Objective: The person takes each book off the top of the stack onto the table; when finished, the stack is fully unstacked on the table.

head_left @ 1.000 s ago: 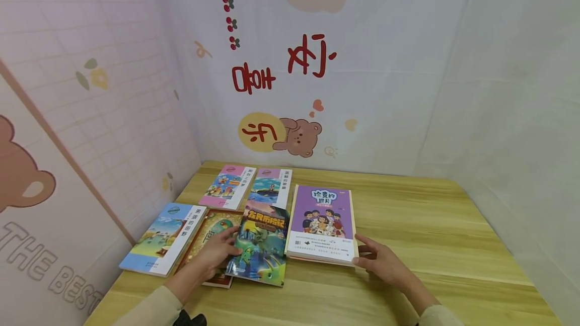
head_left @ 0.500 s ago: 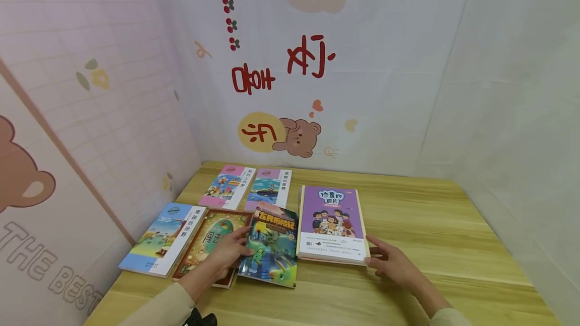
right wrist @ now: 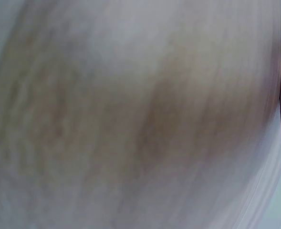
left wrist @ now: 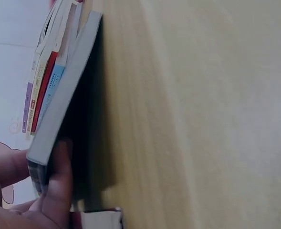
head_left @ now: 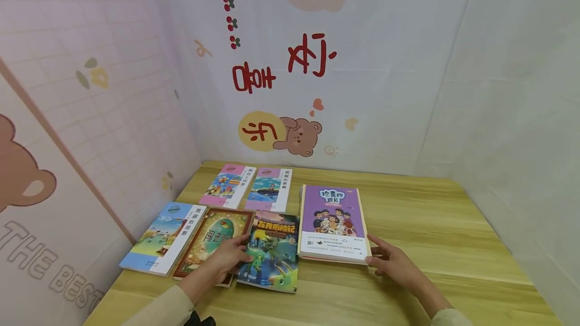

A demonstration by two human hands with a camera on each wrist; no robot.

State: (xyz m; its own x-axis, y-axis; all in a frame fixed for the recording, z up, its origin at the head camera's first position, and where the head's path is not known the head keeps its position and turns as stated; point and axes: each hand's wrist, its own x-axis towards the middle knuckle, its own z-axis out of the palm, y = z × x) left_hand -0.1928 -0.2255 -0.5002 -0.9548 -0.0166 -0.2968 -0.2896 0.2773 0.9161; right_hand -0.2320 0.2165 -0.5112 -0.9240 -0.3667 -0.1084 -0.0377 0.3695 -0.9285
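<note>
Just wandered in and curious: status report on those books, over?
Left grip: holding dinosaur book by left edge. Right grip: touching purple-topped stack. Possible obstacle: that stack, close alongside.

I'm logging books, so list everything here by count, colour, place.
Table: 1, yellowish, below
Farthest books: 2, pink and blue, back left
Leftmost book: 1, blue and white, front left
Bordered book: 1, brown, next right
Dinosaur book: 1, bluish, next right
Book stack: 1, purple on top, next right
Printed sheeting: count unclear, whitish, behind
Sleeves: 2, cream, lower edge
Cropped item: 1, black, by left sleeve
Left hand: 1, pinching dinosaur book
Right hand: 1, touching stack's right edge
</note>
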